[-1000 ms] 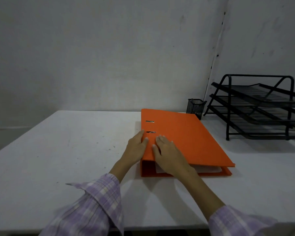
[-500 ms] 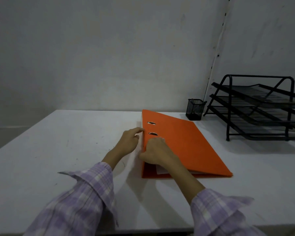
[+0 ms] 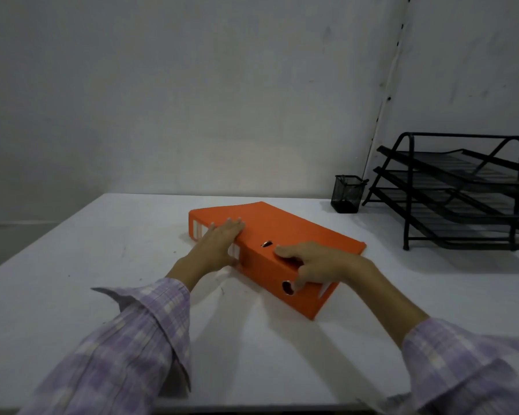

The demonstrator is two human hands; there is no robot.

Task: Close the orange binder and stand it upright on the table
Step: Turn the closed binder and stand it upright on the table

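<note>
While the closed binder (image 3: 285,235) lies flat on the table (image 3: 102,250), left hand (image 3: 219,241) presses flat, ungrasping; right hand (image 3: 321,262) clasps its spine, palm hidden.

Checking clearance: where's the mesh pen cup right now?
Head view, far right of the table: the pen cup stands by the wall, between the orange binder and the black tray rack.

binder (image 3: 294,232): matt orange | tray rack (image 3: 462,187): black metal mesh
</note>
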